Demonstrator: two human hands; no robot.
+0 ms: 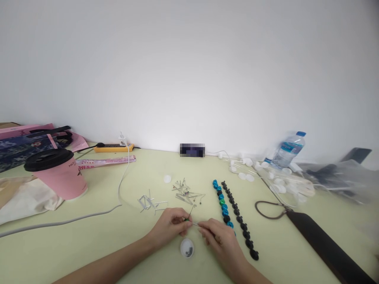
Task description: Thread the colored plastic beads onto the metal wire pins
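Observation:
My left hand (171,226) pinches a small dark-green knob (186,219) with a thin metal shaft pointing up and away. My right hand (219,236) is closed on a thin metal rod (195,224), whose far end meets the left fingertips; its exact kind is partly hidden by the fingers. Just below the hands sits a small round white cup (187,248) with several small dark pieces inside. Beyond them lies a loose pile of thin metal pins (185,193). To its left are several L-shaped hex keys (148,203).
Right of my hands run a row of blue, green and black knobs (224,206) and a row of black knobs (241,221). A dark strapped case (322,240), a water bottle (288,150) and white-capped tubes (245,167) lie farther right. At left stand a pink cup (63,177) and a cable (74,219).

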